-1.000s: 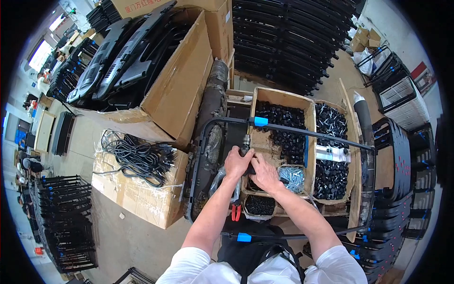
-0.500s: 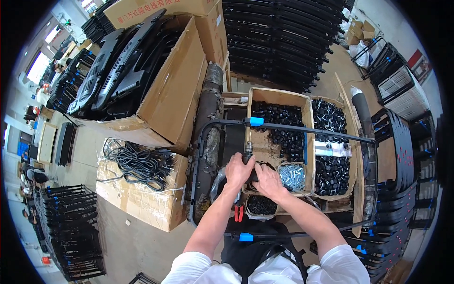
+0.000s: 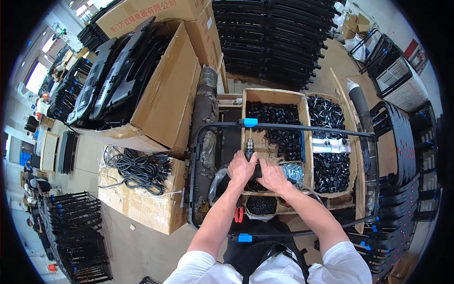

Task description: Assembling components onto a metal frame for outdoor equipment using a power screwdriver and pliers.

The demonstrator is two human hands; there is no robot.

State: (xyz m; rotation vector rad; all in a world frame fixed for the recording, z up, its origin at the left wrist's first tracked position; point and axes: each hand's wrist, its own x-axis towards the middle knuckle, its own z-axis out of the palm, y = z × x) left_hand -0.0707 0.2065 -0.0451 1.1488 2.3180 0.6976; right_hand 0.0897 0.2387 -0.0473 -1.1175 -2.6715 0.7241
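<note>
In the head view, the black power drill with a silver chuck [image 3: 249, 146] is over the left part of the worktop, pointing toward its far edge. The left hand [image 3: 241, 166] is closed around the drill's body behind the chuck; the right hand [image 3: 273, 175] lies against its black rear end, but its underside is hidden, so how far that grip is closed I cannot tell.

The black tubular metal frame with rounded corners [image 3: 295, 128] spans the worktop. Blue fittings sit on its far rail [image 3: 250, 122] and near rail [image 3: 245, 237], so placing those two looks done. The bit points at the far one; whether it touches, or any screw is driven, is too small to tell, and drilling appears to remain.

For moving, the shallow wooden tray [image 3: 276, 94] offers a bare patch beside the drill, left of its black round knobs [image 3: 274, 112]. Silver screws [image 3: 294, 171] in the near right corner crowd the right hand. Red-handled pliers [image 3: 239, 214] are at the worktop's near edge. The frame's left side runs close to the brown cardboard box [image 3: 132, 208], leaving little room; its right end reaches past the upright wooden strip [image 3: 361, 189].
</note>
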